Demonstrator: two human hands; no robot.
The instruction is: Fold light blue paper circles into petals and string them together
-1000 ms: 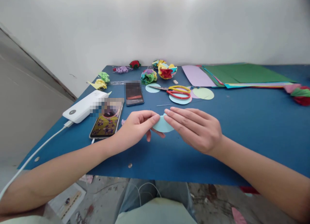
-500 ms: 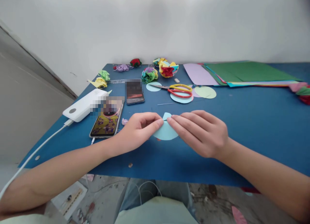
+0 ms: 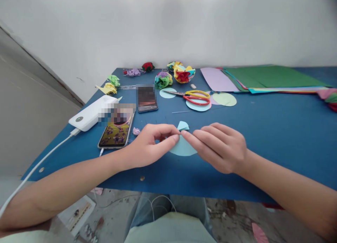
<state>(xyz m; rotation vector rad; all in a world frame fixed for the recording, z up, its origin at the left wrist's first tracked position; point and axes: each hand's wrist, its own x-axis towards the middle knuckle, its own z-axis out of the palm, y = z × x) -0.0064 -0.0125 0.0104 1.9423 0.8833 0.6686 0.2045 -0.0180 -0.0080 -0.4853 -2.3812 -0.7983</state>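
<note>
A light blue paper circle (image 3: 183,147), partly folded, is held between my two hands above the blue table. My left hand (image 3: 158,143) pinches its left side between thumb and index finger. My right hand (image 3: 221,146) has its thumb and fingers closed on the right side, the fingertips meeting those of the left hand. A small folded flap of the paper stands up beyond the fingertips. Past my hands, scissors (image 3: 197,97) with red and yellow handles lie on paper circles, among them a pale green circle (image 3: 225,99).
At the left are a white power bank (image 3: 92,113) with a cable, a lit phone (image 3: 116,132) and a dark phone (image 3: 146,99). Crumpled paper flowers (image 3: 184,74) stand near the wall. A stack of coloured sheets (image 3: 279,77) lies at the back right.
My fingertips have shifted on the light blue paper and come closer together. The folded flap beyond them now looks more gathered, and the lower part of the paper hangs slightly lower.
</note>
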